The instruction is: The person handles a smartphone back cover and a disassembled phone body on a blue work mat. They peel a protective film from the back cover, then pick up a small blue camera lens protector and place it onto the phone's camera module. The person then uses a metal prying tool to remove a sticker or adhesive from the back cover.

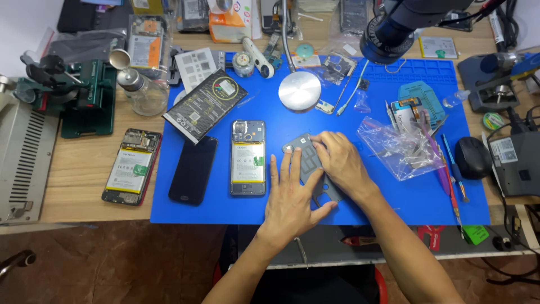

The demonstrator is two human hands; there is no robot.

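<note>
Pressing a grey phone back cover (308,160) flat on the blue work mat (394,202), low centre of the frame, both hands bear on it: left hand (289,197) spread open, right hand (340,160) gripping its upper edge. An opened phone (248,157) lies just left. Seemingly mid-disassembly; lifting the cover cleanly would call for steady fingertip pressure.

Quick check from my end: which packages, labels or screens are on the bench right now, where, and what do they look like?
Black flat box: upper left of the blue mat, tilted, green-yellow ring print.
Dark phone: below the box, screen blank.
Open phone: centre, white-green battery label.
Second open phone: on the wood left of the mat, similar label.
Clear plastic bag: right of the hands, crumpled.
Orange-white package: top edge.
</note>
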